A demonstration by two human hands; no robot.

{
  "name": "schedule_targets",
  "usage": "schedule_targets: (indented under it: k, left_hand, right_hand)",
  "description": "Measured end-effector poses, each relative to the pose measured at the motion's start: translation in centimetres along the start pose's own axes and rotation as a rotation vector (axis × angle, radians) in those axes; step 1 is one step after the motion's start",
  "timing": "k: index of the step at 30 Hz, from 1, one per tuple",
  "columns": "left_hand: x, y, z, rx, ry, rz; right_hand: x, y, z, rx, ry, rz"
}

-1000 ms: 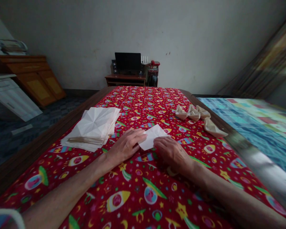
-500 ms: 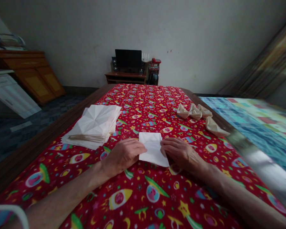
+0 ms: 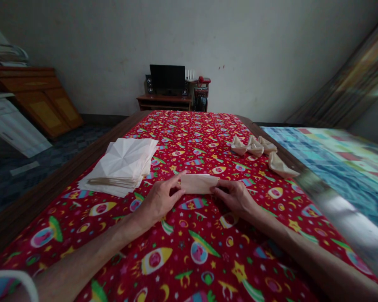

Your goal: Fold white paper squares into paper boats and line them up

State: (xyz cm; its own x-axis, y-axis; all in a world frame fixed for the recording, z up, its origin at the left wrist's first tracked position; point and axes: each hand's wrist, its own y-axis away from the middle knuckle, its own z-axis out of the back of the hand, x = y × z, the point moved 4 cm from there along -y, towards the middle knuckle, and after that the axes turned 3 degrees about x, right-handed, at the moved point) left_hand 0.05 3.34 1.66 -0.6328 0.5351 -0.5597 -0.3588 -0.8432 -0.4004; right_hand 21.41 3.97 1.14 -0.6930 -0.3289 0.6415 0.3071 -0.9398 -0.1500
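A white sheet of paper [image 3: 198, 183], folded up into a narrow band, stands on a table covered with a red patterned cloth [image 3: 189, 247]. My left hand [image 3: 160, 198] pinches its left end between thumb and fingers. The right end is pinched by my right hand [image 3: 236, 197]. To the left of my left hand lies a stack of creased white paper sheets [image 3: 121, 165].
Several folded beige paper boats [image 3: 260, 152] sit at the table's far right. The wooden table edge [image 3: 63, 176] runs along the left. A bed with a blue patterned cover [image 3: 340, 167] is on the right. A cabinet [image 3: 44, 100] and a stand with a monitor [image 3: 167, 77] are behind.
The paper lay flat and skewed, then squared up under both hands. Now its near half is folded up and both hands pinch its ends.
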Motion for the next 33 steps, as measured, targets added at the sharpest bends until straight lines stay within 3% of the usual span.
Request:
schedule_targets:
  k: [4,10,16,22,27,33]
  left_hand:
    - [0.2,-0.7,-0.3,-0.012,0.012,0.08]
    - [-0.1,-0.9,-1.2,-0.008,-0.268,0.121]
    - [-1.5,-0.4,-1.4,0.047,-0.45,-0.091]
    - [-4.2,1.4,-2.1,0.133,-0.432,-0.248]
    - [-5.0,2.8,-3.2,0.191,-0.47,-0.233]
    - [-4.8,2.8,-3.2,0.199,-0.485,-0.237]
  right_hand:
    - [0.4,-0.7,0.0,-0.055,0.05,-0.04]
    - [0.0,-1.6,0.3,-0.083,0.107,-0.116]
    - [-0.1,-2.2,0.4,-0.078,0.144,-0.057]
    - [0.5,-2.1,0.3,-0.034,0.163,-0.013]
    - [0.9,-1.8,0.2,-0.026,0.199,-0.009]
    - [0.9,-1.8,0.1,-0.041,0.243,-0.025]
